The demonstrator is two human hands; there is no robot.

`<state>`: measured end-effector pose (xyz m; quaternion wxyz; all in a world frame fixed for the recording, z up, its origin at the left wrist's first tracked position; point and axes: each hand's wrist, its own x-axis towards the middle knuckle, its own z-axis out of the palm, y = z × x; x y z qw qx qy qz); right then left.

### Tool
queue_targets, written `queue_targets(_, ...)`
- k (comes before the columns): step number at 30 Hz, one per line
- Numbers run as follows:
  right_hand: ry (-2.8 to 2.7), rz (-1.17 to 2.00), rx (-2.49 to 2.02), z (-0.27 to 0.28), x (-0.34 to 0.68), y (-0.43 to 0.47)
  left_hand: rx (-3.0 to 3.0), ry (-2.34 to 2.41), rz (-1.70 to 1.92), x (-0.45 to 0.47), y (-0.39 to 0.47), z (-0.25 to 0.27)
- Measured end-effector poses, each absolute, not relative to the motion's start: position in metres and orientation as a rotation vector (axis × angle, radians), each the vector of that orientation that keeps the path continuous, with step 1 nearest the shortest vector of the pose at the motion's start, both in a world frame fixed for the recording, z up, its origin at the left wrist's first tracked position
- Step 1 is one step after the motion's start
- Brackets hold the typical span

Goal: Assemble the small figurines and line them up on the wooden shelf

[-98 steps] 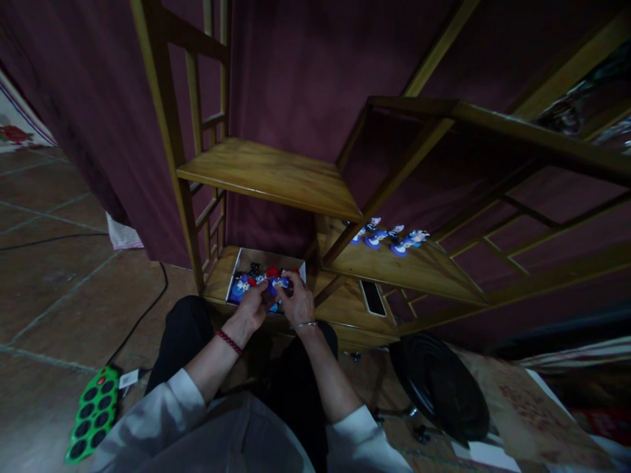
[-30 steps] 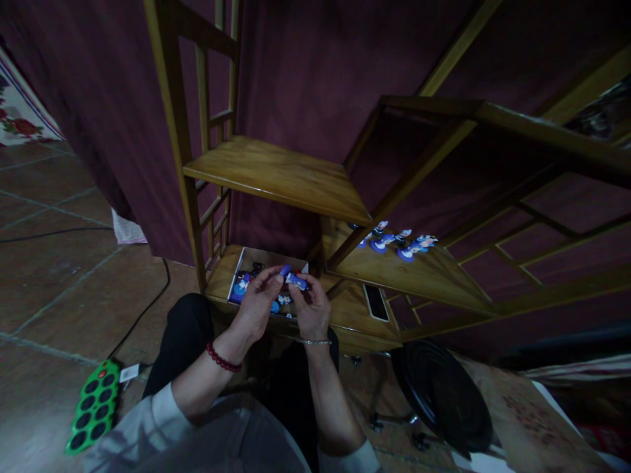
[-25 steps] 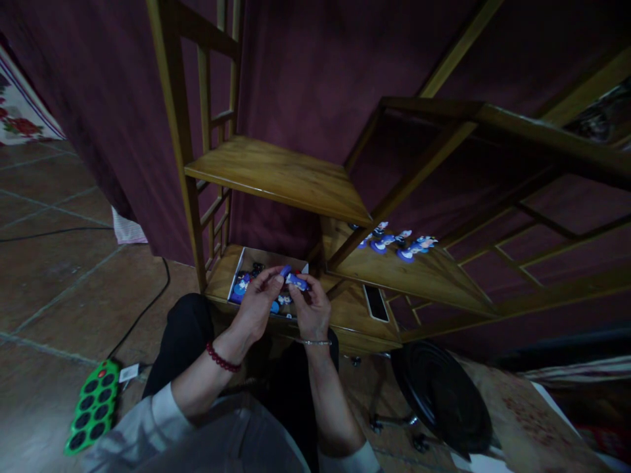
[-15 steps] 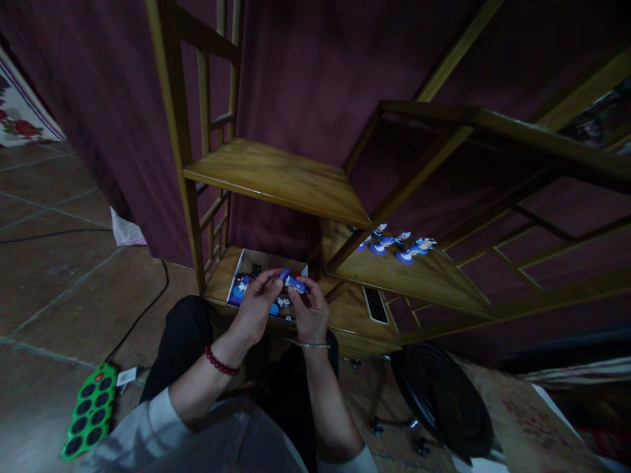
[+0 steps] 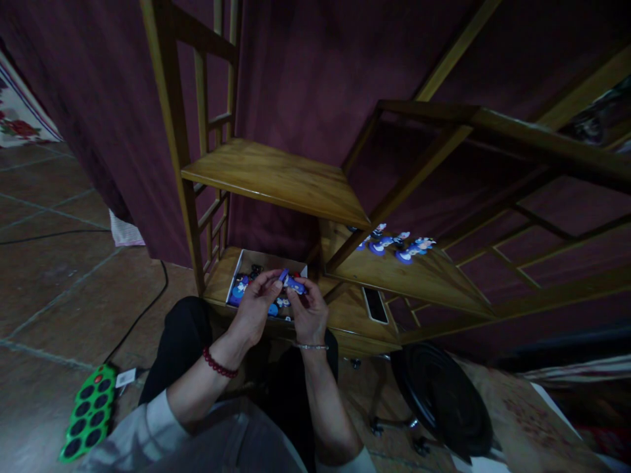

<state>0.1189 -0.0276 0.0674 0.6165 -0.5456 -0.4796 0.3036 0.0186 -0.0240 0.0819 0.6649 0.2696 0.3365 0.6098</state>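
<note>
Above a shallow box (image 5: 271, 257) of small toy parts, my two hands meet at a small blue-purple figurine (image 5: 296, 285). My right hand (image 5: 311, 316) has its fingers closed around the figurine's body. My left hand (image 5: 257, 307) pinches a flat purple piece (image 5: 283, 274), which looks like a round base, right against the figurine's end. Whether the two pieces are joined I cannot tell. Inside the box lie blue, white, black and red parts, partly hidden by my hands.
Several figurines on purple bases (image 5: 404, 257) stand on the wooden shelf (image 5: 434, 282) to the right. A phone (image 5: 375, 305) lies on the lower board. Another shelf board (image 5: 276, 177) overhangs the box. A black stool (image 5: 441, 401) is at right, a green power strip (image 5: 89, 414) at left.
Very little differs: the purple piece in my left hand is tilted slightly more upright against the figurine. Both hands stay in the same place, and the view has shifted a touch.
</note>
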Motion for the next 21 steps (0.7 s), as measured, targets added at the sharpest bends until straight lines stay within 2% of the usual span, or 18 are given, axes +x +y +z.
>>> queue_targets(21, -1.087, 0.716, -1.253, 0.0678, 0.1226, -0.0272, 0.664, 0.819, 1.416, 0.0226, -0.0253, 0.0853)
